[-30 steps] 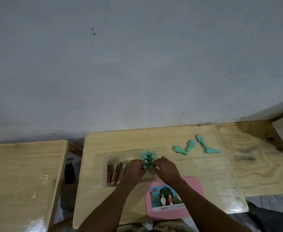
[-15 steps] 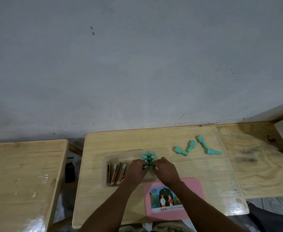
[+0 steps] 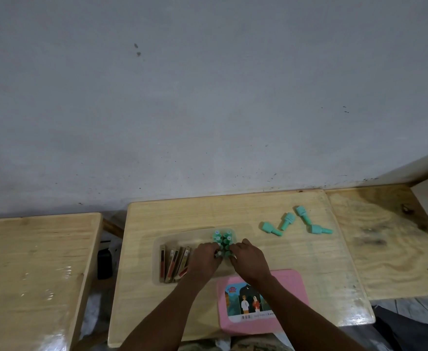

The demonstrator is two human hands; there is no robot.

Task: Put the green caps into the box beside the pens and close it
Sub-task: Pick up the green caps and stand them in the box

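Your left hand (image 3: 205, 259) and right hand (image 3: 249, 259) are both pinching the upright bunch of mint-green caps (image 3: 222, 239) between them; four loose caps (image 3: 287, 220) are lying off past your right.

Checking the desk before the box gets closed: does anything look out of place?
Yes. Four green caps lie scattered on the desk, right of the clear box, pointing different ways, while the rest stand bunched inside it. The pink lid lies off, nearer the person.
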